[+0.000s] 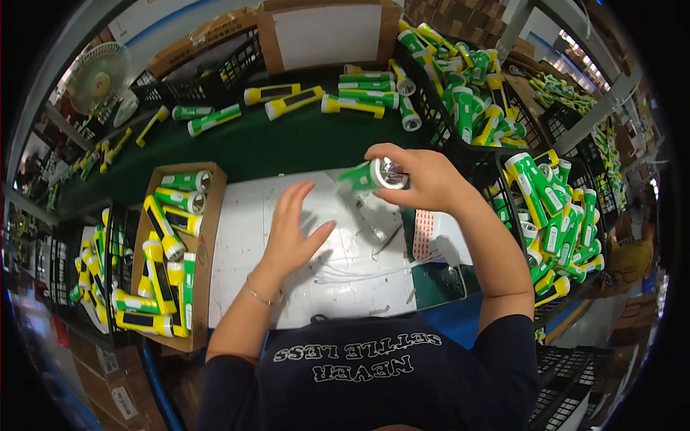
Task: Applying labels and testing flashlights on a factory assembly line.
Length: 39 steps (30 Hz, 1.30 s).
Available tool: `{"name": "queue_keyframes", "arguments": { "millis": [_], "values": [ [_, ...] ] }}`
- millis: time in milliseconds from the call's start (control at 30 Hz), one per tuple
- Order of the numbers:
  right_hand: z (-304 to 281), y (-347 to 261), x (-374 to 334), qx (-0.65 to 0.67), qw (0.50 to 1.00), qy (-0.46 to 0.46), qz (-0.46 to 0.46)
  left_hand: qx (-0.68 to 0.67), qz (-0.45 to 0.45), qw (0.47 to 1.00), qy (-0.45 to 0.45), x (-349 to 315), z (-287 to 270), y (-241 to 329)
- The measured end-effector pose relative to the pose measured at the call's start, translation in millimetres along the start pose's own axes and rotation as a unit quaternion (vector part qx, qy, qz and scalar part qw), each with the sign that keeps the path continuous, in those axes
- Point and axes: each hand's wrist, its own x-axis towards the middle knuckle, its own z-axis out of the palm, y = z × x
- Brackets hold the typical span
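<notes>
Above the white work board (248, 215), my right hand (424, 178) grips a green and white flashlight (365, 177) by its clear-lensed head. The flashlight's body points left and is partly smeared by motion. Across from it, my left hand (291, 230) hovers over the board with thumb and fingers apart, holding nothing. White cables (352, 275) lie on the board below the flashlight. Beside my right forearm is a white sheet with red marks (425, 233).
A cardboard box (215, 215) of green and yellow flashlights stands left of the board. Black crates heaped with flashlights (557, 215) are at the right. More flashlights (359, 105) lie on the green belt (280, 144) behind. A fan (99, 79) stands far left.
</notes>
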Motion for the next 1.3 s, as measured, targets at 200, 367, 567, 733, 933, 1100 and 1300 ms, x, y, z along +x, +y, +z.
{"name": "queue_keyframes", "arguments": {
  "millis": [200,367,567,733,933,1100,1300],
  "values": [
    [31,0,-17,0.452,0.883,-0.123,-0.032,-0.632,-0.223,0.667,-0.325,-13,15,8],
    [65,-16,-19,0.358,0.928,-0.099,0.033,-0.669,-0.303,0.630,-0.251,-38,33,11],
    [95,-12,-49,0.340,0.924,-0.010,0.172,-0.616,-0.447,0.645,-0.071,-42,39,-2],
    [116,-14,-70,0.325,0.927,0.023,0.185,-0.637,-0.446,0.624,-0.071,-42,44,-7],
    [121,-23,-78,0.227,0.968,0.049,0.090,-0.642,-0.447,0.619,-0.067,-42,46,-7],
    [121,-52,-74,0.064,0.996,0.059,0.032,-0.601,-0.430,0.672,-0.047,-38,43,-1],
    [141,-56,-66,-0.074,0.984,0.120,-0.110,-0.521,-0.367,0.769,-0.045,-40,47,7]
  ]
}}
